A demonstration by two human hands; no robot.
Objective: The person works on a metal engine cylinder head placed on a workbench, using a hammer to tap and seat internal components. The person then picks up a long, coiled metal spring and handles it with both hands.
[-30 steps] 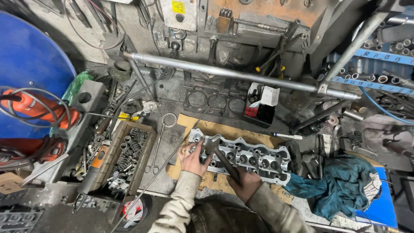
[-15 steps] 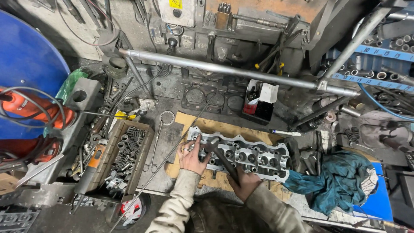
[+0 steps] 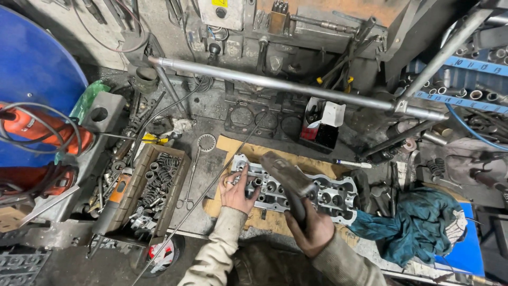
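Right hand [image 3: 316, 231] clamps a hammer [image 3: 288, 180] over the cylinder head [image 3: 328, 193]; left hand [image 3: 236, 190], fingers spread, presses its crowded left end, worktop [image 3: 211, 217] edge just below

A grey metal cylinder head [image 3: 296, 190] is laid flat and lengthwise on a sheet of brown cardboard [image 3: 275, 220] on the tabletop, its upper face studded with rows of round bores and valve springs. Its left end is touched by the left hand [image 3: 236, 190], the fingers spread over the bores. A hammer [image 3: 288, 180] with a dark handle and a worn, dull grey head is gripped in the right hand [image 3: 312, 233] and is held tilted above the middle of the cylinder head.
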